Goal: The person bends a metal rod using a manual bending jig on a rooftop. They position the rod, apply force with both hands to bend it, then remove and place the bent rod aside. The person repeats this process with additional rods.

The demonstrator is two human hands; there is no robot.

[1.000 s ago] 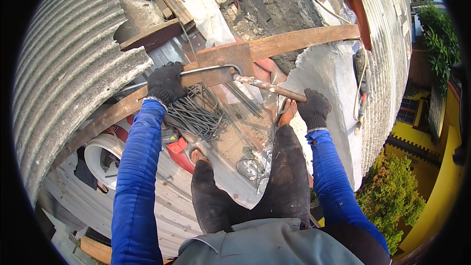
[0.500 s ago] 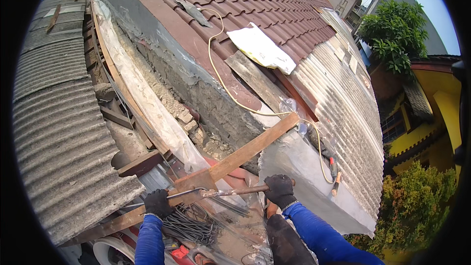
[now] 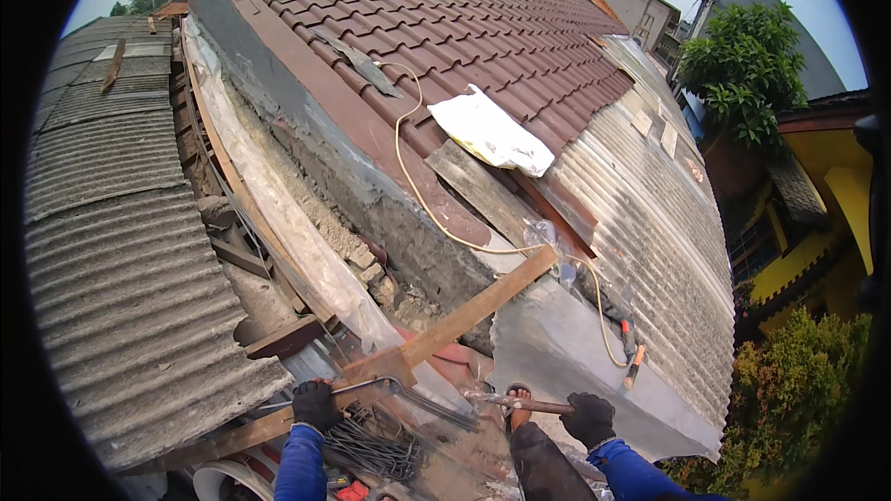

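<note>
My left hand [image 3: 316, 405], in a black glove, is closed around a thin steel rod [image 3: 357, 386] lying across a small wooden board [image 3: 382, 369]. The rod curves at its right end on the board. In my gloved right hand [image 3: 587, 420] is one end of a rusty metal bar [image 3: 534, 404]. Its other end points left, apart from the rod. A longer plank [image 3: 483, 306] slants from the board up to the concrete ledge. Under my left hand's side lies a tangled pile of bent steel rods [image 3: 376, 450]; several straighter rods [image 3: 436, 408] lie beside the board.
Corrugated roofing [image 3: 111, 269] spans the left, beside a gap with rubble. A concrete ledge [image 3: 594, 362] is at right, with a yellow cable [image 3: 436, 223] and orange-handled tools [image 3: 634, 366]. A white sack [image 3: 487, 130] rests by the brown tiles [image 3: 445, 28]. My foot [image 3: 520, 404] is below.
My right hand has moved right with the rusty bar, whose left end has come away from the rod. My left hand still grips the rod, slightly lower and to the right in view.
</note>
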